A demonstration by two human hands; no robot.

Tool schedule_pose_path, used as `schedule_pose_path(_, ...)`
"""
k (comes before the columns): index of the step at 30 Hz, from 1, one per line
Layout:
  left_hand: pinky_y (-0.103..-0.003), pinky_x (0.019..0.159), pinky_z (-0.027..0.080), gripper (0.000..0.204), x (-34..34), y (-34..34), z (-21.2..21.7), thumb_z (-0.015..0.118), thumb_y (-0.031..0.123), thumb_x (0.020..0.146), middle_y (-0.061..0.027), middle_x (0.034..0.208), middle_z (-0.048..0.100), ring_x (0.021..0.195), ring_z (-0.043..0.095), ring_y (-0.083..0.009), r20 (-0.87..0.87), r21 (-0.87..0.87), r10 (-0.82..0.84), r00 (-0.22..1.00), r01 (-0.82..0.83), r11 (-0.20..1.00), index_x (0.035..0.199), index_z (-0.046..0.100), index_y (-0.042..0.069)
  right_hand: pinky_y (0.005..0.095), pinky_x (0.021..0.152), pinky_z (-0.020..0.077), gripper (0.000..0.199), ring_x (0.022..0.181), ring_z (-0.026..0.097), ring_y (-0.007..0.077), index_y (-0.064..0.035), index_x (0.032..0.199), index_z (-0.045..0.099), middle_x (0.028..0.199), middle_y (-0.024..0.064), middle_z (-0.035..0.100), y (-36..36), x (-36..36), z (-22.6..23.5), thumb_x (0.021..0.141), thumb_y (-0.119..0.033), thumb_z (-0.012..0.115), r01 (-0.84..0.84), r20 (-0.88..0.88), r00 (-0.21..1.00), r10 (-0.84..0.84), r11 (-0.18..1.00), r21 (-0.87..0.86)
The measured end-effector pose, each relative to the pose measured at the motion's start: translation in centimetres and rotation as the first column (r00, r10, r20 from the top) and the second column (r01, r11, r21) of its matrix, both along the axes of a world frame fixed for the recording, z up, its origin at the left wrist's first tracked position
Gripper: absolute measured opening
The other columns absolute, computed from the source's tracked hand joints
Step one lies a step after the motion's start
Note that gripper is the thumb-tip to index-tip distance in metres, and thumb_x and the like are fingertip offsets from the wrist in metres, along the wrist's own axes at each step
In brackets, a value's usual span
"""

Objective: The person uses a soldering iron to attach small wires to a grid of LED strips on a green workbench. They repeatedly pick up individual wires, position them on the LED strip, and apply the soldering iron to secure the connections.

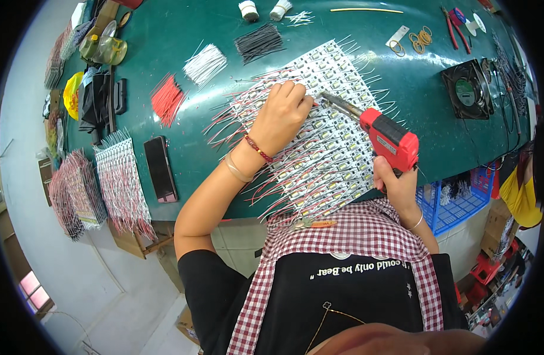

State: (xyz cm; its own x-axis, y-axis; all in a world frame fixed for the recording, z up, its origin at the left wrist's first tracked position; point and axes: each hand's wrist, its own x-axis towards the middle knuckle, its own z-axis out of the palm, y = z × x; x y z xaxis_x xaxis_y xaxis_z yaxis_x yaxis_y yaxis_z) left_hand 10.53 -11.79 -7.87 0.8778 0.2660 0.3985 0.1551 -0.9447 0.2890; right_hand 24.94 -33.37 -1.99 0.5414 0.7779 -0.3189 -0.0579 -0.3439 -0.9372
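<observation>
Head view: bench work, listed near to far, all places given from the LED circuit-board panel.

- Checked apron [349, 239]: worn by the person, just below the panel's near edge.
- LED circuit-board panel [343, 158]: white, lying aslant on the green table [195, 137] in front of the person; red and white wires fringe its sides. Probably set close so both hands reach every row.
- Right hand [396, 182]: at the panel's right edge, wrapped around the grip of a red-and-black soldering gun [393, 141]. The barrel slants leftward over the panel, presumably to bring the tip near the left fingertips; contact cannot be told.
- Left hand [283, 113]: over the panel's upper left part, fingers curled narrow. A bit of red shows beside the fingertips; whether they pinch it cannot be told.
- Smartphone [159, 170]: left of the panel, apart.
- Red wire bundle [167, 99], white wire bundle [205, 65], black wire bundle [259, 43]: left to beyond the panel, sorted by colour, likely for easy picking.
- Axial fan [466, 90]: right of the panel, perhaps placed against fumes.
- Red-handled pliers [455, 32]: beyond the panel, far right.
</observation>
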Motion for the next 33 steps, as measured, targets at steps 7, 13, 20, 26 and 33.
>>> schedule_pose_path(7, -0.034, 0.072, 0.040, 0.015, 0.0, 0.0, 0.0, 0.057, 0.004, 0.074, -0.0078, 0.081, 0.048, 0.079, 0.049, -0.0234, -0.005, 0.014, -0.003, 1.000, 0.003, 1.000, 0.087, 0.063, 0.003, 0.0207, 0.043, 0.0397, 0.019, 0.047, 0.050, 0.0051, -0.0008, 0.084, 0.061, 0.061, -0.0010, 0.056, -0.3, 0.3, -0.4, 0.084, -0.018, 0.069, 0.012, -0.053, 0.999, -0.012, 1.000, 0.004)
schedule_pose_path(13, -0.035, 0.072, 0.040, 0.014, 0.0, 0.0, -0.1, 0.057, 0.004, 0.074, -0.0080, 0.081, 0.048, 0.079, 0.049, -0.0235, -0.001, 0.014, -0.002, 1.000, 0.002, 1.000, 0.086, 0.063, 0.002, 0.0208, 0.043, 0.0404, 0.018, 0.047, 0.050, 0.0052, -0.0007, 0.085, 0.060, 0.062, -0.0006, 0.056, -0.2, 0.1, -0.7, 0.084, -0.016, 0.069, 0.007, -0.023, 1.000, -0.007, 0.999, -0.036)
schedule_pose_path(20, -0.035, 0.072, 0.040, 0.013, 0.0, 0.0, 0.0, 0.058, 0.004, 0.074, -0.0079, 0.081, 0.049, 0.079, 0.049, -0.0231, -0.010, 0.025, -0.007, 1.000, 0.007, 1.000, 0.086, 0.063, 0.002, 0.0238, 0.043, 0.0402, 0.018, 0.045, 0.049, 0.0087, -0.0011, 0.078, 0.054, 0.056, 0.0020, 0.053, -0.2, 0.2, 0.3, 0.091, -0.013, 0.057, 0.005, 0.033, 0.999, -0.006, 1.000, 0.030)
schedule_pose_path(26, -0.034, 0.072, 0.040, 0.014, 0.0, 0.0, 0.1, 0.058, 0.005, 0.074, -0.0072, 0.082, 0.049, 0.080, 0.049, -0.0225, -0.019, 0.066, -0.011, 1.000, 0.012, 0.998, 0.086, 0.063, 0.003, 0.0240, 0.043, 0.0401, 0.021, 0.044, 0.048, 0.0100, 0.0053, 0.097, 0.054, 0.056, 0.0037, 0.050, -1.1, 0.6, -0.2, 0.092, -0.015, 0.053, 0.004, -0.016, 1.000, -0.002, 0.996, 0.095)
schedule_pose_path(33, -0.034, 0.071, 0.040, 0.020, 0.0, -0.4, 0.6, 0.058, 0.004, 0.073, -0.0058, 0.080, 0.049, 0.077, 0.049, -0.0216, 0.039, 0.115, 0.013, 0.999, -0.017, 0.993, 0.092, 0.064, 0.003, 0.0237, 0.044, 0.0401, 0.019, 0.046, 0.050, 0.0093, -0.0014, 0.076, 0.055, 0.056, 0.0018, 0.053, -2.2, 0.2, -0.2, 0.091, -0.013, 0.058, 0.099, -0.173, 0.982, -0.075, 0.986, 0.131)
